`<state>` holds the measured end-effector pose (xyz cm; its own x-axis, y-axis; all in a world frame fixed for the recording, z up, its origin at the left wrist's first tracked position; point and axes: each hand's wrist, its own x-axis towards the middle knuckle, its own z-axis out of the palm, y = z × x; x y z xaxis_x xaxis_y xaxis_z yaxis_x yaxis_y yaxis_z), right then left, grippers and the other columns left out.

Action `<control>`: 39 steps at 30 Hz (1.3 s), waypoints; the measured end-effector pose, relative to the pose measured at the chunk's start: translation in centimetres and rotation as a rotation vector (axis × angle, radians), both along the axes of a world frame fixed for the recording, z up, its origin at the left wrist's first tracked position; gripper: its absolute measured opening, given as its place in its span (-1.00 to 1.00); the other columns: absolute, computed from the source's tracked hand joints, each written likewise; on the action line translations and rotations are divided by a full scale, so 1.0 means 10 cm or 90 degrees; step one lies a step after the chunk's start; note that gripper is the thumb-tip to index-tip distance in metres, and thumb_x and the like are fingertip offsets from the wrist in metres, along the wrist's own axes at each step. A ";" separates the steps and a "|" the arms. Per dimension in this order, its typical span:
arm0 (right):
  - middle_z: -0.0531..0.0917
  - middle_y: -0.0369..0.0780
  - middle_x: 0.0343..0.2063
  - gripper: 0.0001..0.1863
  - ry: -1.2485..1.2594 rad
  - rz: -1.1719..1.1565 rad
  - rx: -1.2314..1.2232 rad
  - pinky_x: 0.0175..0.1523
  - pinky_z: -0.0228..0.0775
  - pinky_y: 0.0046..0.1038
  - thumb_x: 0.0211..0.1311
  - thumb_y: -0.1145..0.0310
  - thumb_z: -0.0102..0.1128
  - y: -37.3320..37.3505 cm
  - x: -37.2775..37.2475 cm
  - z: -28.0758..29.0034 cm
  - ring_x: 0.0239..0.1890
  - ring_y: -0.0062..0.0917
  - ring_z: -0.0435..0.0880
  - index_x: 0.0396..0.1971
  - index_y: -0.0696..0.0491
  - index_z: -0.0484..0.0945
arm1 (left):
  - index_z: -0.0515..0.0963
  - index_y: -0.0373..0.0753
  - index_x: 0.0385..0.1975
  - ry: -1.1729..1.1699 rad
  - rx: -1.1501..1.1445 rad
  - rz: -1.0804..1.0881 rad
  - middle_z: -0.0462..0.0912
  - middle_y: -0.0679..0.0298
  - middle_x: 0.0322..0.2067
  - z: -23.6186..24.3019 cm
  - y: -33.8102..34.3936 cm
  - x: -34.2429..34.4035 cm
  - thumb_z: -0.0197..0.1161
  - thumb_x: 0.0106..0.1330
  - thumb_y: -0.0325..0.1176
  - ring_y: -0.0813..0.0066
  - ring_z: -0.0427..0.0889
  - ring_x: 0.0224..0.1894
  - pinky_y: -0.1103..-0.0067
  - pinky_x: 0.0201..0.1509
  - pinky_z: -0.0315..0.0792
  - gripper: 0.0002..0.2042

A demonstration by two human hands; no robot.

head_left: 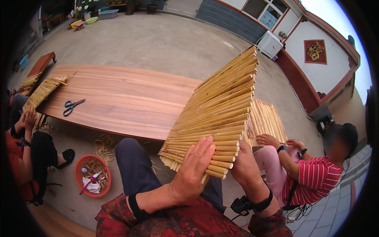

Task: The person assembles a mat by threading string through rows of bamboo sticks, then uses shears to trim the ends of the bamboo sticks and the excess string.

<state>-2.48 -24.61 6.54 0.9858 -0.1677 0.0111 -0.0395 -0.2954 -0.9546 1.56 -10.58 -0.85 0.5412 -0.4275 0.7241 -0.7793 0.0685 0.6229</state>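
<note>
A mat of yellow plant stalks (pixel 217 98), bound side by side with thin string, rises at a slant in front of me. Its cut stalk ends line the right edge. My left hand (pixel 191 170) grips the near end, its fingers laid over the top stalks and its thumb out of sight. At the lower right edge, my right hand (pixel 246 166) supports the mat from the side and behind; its fingertips are hidden. Scissors with dark blue handles (pixel 71 106) lie apart from the mat on the wooden table (pixel 122 93).
An orange basin (pixel 77 170) on the floor holds string and white scraps, beside scattered stalk pieces (pixel 104 148). A person in a striped shirt (pixel 316 173) sits at right by another stalk mat (pixel 268 118). Another person's hands (pixel 27 118) are near a mat (pixel 45 91) at left.
</note>
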 end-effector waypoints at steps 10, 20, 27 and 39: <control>0.56 -0.25 -0.32 -0.71 0.069 -0.027 0.213 -0.40 0.34 -0.68 0.25 0.37 -0.12 -0.15 0.16 -0.01 -0.41 -0.71 0.52 -0.09 0.20 0.37 | 0.18 -0.41 0.12 -0.004 -0.026 0.022 0.25 -0.12 0.13 0.01 0.02 0.07 0.16 -0.06 -0.66 -0.05 0.24 0.19 0.27 0.24 0.12 -0.38; 0.57 -0.25 -0.47 -0.77 -0.178 0.022 -0.124 -0.36 0.36 -0.60 0.25 0.43 -0.11 -0.34 0.74 -0.45 -0.47 -0.67 0.48 -0.24 0.27 0.45 | 0.24 -0.42 0.07 -0.125 0.156 0.052 0.33 -0.11 0.07 0.10 0.28 0.38 0.09 -0.15 -0.77 -0.03 0.31 0.15 0.31 0.24 0.18 -0.38; 0.60 -0.12 -0.21 -0.74 -0.151 0.094 0.001 -0.06 0.37 -0.45 0.20 0.49 -0.07 -0.27 1.28 -1.23 -0.18 -0.50 0.53 -0.15 0.25 0.45 | 0.27 -0.40 0.06 -0.235 0.326 0.121 0.36 0.00 0.08 -0.19 0.40 0.84 -0.02 0.08 -0.59 0.03 0.33 0.14 0.21 0.18 0.17 -0.55; 0.57 -0.08 -0.21 -0.64 0.150 0.340 -0.439 -0.06 0.37 -0.36 0.17 0.47 0.00 -0.66 0.68 -1.54 -0.21 -0.26 0.55 0.00 0.14 0.37 | 0.33 -0.28 0.00 -0.336 0.560 0.068 0.38 0.13 0.08 -1.17 0.66 0.87 0.04 0.12 -0.39 0.10 0.32 0.15 0.04 0.14 0.17 -0.60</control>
<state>4.28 -31.20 -8.87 0.9202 0.2819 -0.2716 0.0951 -0.8341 -0.5434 10.30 -4.02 -12.58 0.3114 -0.8894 0.3348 -0.9432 -0.3321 -0.0050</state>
